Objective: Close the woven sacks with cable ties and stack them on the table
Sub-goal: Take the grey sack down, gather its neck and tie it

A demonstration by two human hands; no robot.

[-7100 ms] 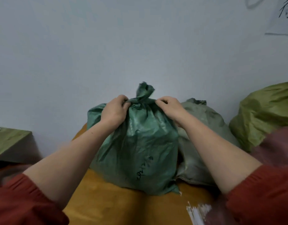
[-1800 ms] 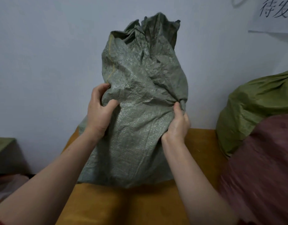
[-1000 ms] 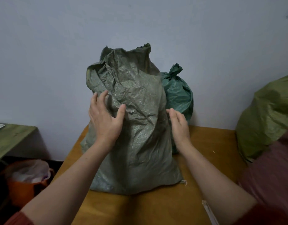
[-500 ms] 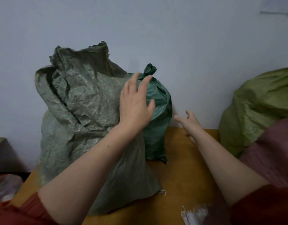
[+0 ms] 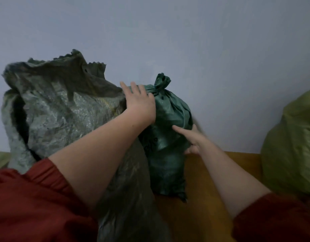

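A tied dark green woven sack stands upright on the wooden table against the wall, its neck bunched into a knot at the top. My left hand lies flat with straight fingers on its upper left shoulder. My right hand touches its right side with spread fingers. A larger grey-green woven sack with an open, crumpled mouth stands at the left, in front of my left forearm.
A light green filled sack sits at the right edge of the table. A pale wall runs close behind the sacks. A strip of green surface shows at the far left.
My right hand has moved from the air above the table onto the dark green sack's right side. My left hand has slid onto that sack's shoulder. The view has come closer.
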